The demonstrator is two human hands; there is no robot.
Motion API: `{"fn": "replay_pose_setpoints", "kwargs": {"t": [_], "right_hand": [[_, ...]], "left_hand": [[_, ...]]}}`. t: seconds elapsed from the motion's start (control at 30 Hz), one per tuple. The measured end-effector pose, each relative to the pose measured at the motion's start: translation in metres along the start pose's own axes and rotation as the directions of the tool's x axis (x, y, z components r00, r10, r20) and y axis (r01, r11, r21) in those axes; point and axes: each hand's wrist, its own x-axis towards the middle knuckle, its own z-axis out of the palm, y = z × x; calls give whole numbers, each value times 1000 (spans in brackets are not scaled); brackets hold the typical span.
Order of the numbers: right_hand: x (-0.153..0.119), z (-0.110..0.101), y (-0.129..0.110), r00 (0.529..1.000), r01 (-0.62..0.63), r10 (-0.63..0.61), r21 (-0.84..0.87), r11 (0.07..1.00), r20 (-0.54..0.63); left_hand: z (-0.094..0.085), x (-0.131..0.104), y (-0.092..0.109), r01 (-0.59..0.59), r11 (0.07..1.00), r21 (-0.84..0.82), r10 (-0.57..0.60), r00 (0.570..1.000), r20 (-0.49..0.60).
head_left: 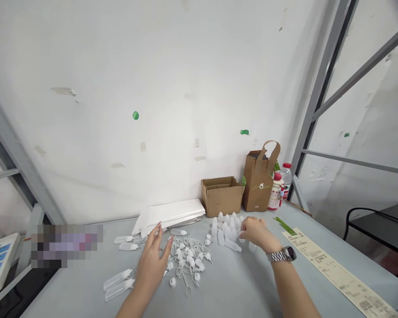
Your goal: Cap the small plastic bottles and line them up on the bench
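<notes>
My left hand point(152, 260) is open with its fingers apart, at the left edge of a pile of white nozzle caps with loop straps point(187, 256). Nothing shows in it. My right hand point(254, 232), with a metal-band watch on its wrist, has its fingers curled closed at the right side of a cluster of small translucent squeeze bottles point(228, 230). The fingers appear to pinch one bottle point(242, 239), partly hidden by them. Some bottles stand upright; one lies on its side point(232, 245). Several capped bottles point(119, 289) lie left of my left hand.
White flat packets point(172, 214) lie against the wall. A small cardboard box point(222, 198), a brown handled bag point(257, 190) and a clear red-capped bottle point(287, 176) stand behind. A long printed label strip point(334, 269) lies at right. A white power strip point(1, 263) is far left.
</notes>
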Motion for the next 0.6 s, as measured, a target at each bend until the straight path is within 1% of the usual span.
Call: {"fn": "replay_pose_setpoints", "kwargs": {"t": [0.1,0.2,0.27,0.33,0.4,0.47,0.53,0.6], "right_hand": [[1,-1,3,1000,-8,8,22,1000,-16],[1,-6,6,998,-19,21,45,999,-55],[2,-8,6,994,-20,26,61,998,-107],[2,-10,3,984,1,13,77,997,-178],[2,-9,-3,968,55,-31,89,994,-250],[2,-6,-11,945,137,-100,98,986,-311],[2,0,-21,919,231,-186,94,968,-348],[0,7,-32,895,310,-266,70,948,-359]], "left_hand": [[2,1,-1,2,999,-37,-2,1000,-5],[3,3,-2,12,998,-56,-15,999,-52],[4,4,-3,4,998,-68,-10,996,-94],[4,6,-5,1,996,-91,-11,994,-108],[3,7,-8,13,995,-103,-23,995,-101],[2,7,-11,9,996,-91,-18,996,-93],[3,7,-12,-10,998,-59,5,997,-82],[4,7,-11,-27,999,-22,25,998,-63]]}}
